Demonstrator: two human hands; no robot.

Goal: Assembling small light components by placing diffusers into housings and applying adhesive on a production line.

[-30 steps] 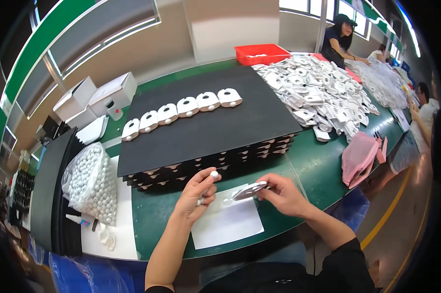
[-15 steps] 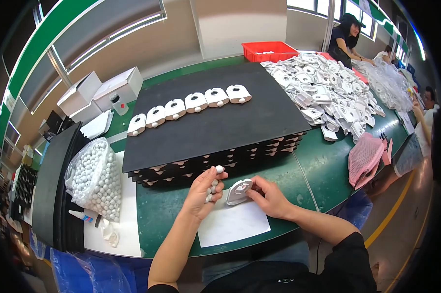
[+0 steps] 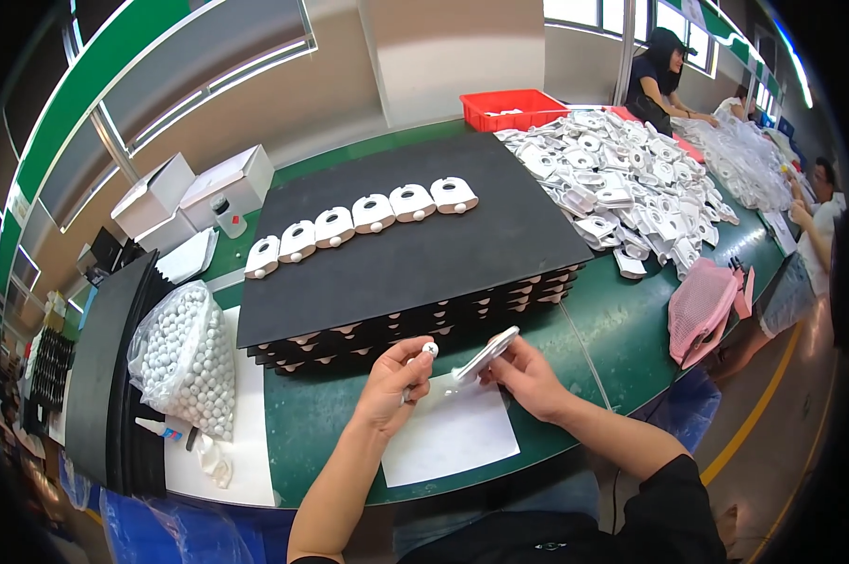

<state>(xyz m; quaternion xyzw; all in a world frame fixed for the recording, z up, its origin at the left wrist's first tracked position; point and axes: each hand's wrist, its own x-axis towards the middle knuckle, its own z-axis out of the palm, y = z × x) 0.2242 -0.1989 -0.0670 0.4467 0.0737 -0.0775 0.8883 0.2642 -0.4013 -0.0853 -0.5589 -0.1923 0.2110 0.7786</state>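
Note:
My left hand (image 3: 398, 387) pinches a small white ball (image 3: 430, 349) between thumb and forefinger. Its other fingers are curled into the palm, where a bit of white shows; in this frame they mostly hide what lies there. My right hand (image 3: 528, 376) grips a flat white plastic part (image 3: 487, 353), tilted nearly edge-on, with its lower end close to the ball but apart from it. Beneath both hands a white sheet of paper (image 3: 451, 442) lies on the green table. Ahead, a row of several similar white parts (image 3: 372, 212), each with a ball at its near edge, rests on a black board (image 3: 424, 273).
Stacked boards with parts between them sit under the top board. At left are a bag of white balls (image 3: 185, 362), a small glue bottle (image 3: 158, 429) and upright black boards (image 3: 105, 376). A heap of white parts (image 3: 622, 188), a red bin (image 3: 509, 111) and a pink mesh bag (image 3: 705, 310) are right; co-workers sit beyond.
My right hand has turned the white part from face-on to nearly edge-on and raised it slightly. The ball in my left fingers now shows a small dark mark, and those fingers are lower.

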